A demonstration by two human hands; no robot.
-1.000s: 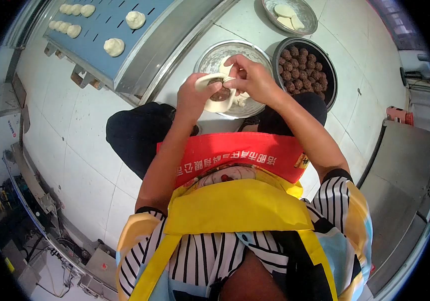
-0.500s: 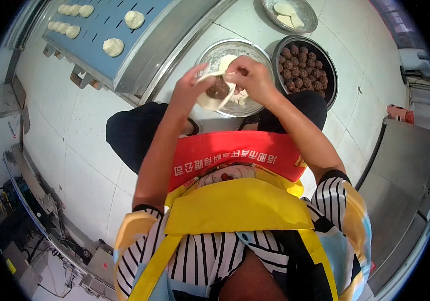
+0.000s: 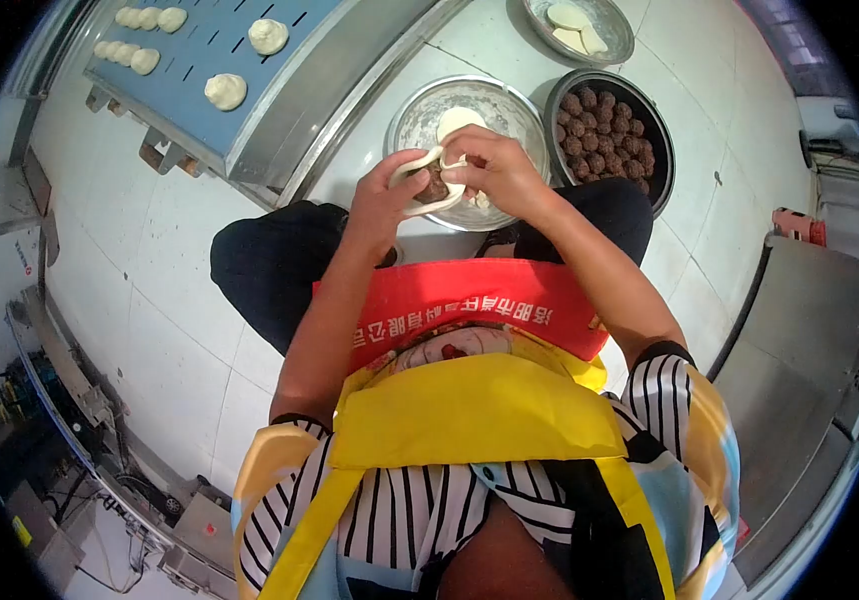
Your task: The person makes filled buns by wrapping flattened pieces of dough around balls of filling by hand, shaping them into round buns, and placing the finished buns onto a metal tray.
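Note:
A white dough wrapper point(image 3: 446, 213) with a brown filling ball point(image 3: 432, 187) inside hangs between my hands, over the near left part of a metal bowl point(image 3: 404, 125). My left hand point(image 3: 385, 200) holds its left side, thumb on the filling. The fingers of my right hand point(image 3: 494, 172) pinch the wrapper's upper right edge. Beyond my fingers, a pale dough disc point(image 3: 459, 119) lies in the bowl, and dough pieces show partly below my right hand.
Several brown balls point(image 3: 604, 140) fill a black pan at the right. A smaller bowl point(image 3: 617, 55) behind holds dough discs. On the blue slotted surface point(image 3: 219, 30) at upper left sit several shaped buns point(image 3: 225, 92). My knees flank the metal bowl.
My left fingers, lifted away from the rim half a second ago, are back round the wrapper. The wrapper has turned a little, and its rim is gathered at my right fingertips.

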